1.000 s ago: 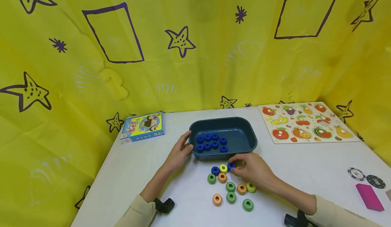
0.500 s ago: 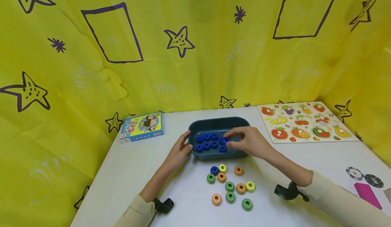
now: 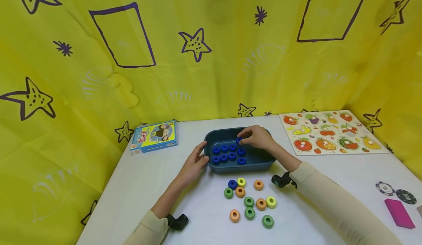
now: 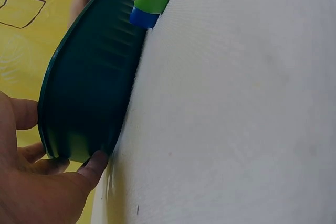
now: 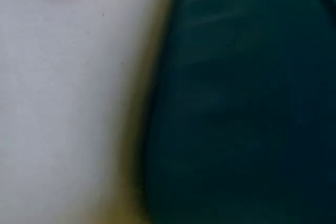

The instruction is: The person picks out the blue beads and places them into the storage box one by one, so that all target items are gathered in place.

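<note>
In the head view my right hand (image 3: 257,137) pinches a blue ring bead (image 3: 239,141) between thumb and fingers, over the far middle of a dark teal plastic tray (image 3: 263,160). Several blue ring beads (image 3: 224,158) lie in two rows on the tray's floor, left and centre. My left hand (image 3: 192,166) holds the tray's left end; in the left wrist view its thumb (image 4: 94,167) presses low on the wall and a finger touches the rim. Blurred tray wall (image 5: 236,103) fills much of the right wrist view, with my right hand out of sight there.
In front of the tray lie several loose ring beads: one blue (image 3: 232,184), others green (image 3: 268,221), orange (image 3: 234,215) and yellow (image 3: 271,201). A boxed game (image 3: 154,137) stands back left, a fruit puzzle board (image 3: 333,132) back right. Chips (image 3: 385,188) and a pink card (image 3: 399,213) lie far right.
My right hand has carried the blue ring bead from the table into the tray, then further back and slightly left. My left hand has stayed at the tray's left end.
</note>
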A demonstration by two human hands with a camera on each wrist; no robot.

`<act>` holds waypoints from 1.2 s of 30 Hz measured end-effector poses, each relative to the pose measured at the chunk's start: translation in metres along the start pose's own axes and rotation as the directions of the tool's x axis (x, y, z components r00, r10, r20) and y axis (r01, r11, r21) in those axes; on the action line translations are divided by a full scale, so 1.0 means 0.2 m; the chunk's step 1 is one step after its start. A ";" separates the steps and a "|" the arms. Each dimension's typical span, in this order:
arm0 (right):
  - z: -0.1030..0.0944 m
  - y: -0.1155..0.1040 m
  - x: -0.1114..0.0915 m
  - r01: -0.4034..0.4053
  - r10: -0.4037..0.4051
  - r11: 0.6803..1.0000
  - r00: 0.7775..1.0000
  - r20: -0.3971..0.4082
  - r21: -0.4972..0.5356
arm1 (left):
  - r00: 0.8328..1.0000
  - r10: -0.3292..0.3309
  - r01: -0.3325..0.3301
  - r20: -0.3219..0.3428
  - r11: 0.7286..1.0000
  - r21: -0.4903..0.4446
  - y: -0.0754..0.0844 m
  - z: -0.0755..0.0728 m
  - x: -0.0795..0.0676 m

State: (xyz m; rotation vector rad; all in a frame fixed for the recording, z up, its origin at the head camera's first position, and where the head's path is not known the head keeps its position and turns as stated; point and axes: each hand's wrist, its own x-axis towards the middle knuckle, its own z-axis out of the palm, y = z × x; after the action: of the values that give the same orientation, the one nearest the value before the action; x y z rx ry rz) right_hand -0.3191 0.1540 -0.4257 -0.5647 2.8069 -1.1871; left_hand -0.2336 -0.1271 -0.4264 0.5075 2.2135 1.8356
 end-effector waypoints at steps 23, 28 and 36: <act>0.00 -0.16 -0.17 0.141 -0.148 0.987 0.986 -0.082 -0.082 | 1.000 -0.004 0.004 -0.004 1.000 -0.010 0.00 0.00 -0.01; 0.02 -0.33 -0.40 0.224 -0.224 0.974 0.975 -0.003 -0.017 | 1.000 -0.003 0.003 0.003 1.000 -0.008 0.01 0.00 -0.01; 0.19 -0.36 -0.59 0.151 -0.146 0.988 0.978 0.148 -0.023 | 1.000 0.029 -0.028 0.008 0.999 -0.019 0.00 0.00 -0.01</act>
State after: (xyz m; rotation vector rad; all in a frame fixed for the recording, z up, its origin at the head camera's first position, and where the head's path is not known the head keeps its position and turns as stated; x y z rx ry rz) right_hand -0.1802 0.1225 -0.4130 -0.8416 2.7062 -1.0735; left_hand -0.2325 -0.1270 -0.4263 0.5450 2.1920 1.8635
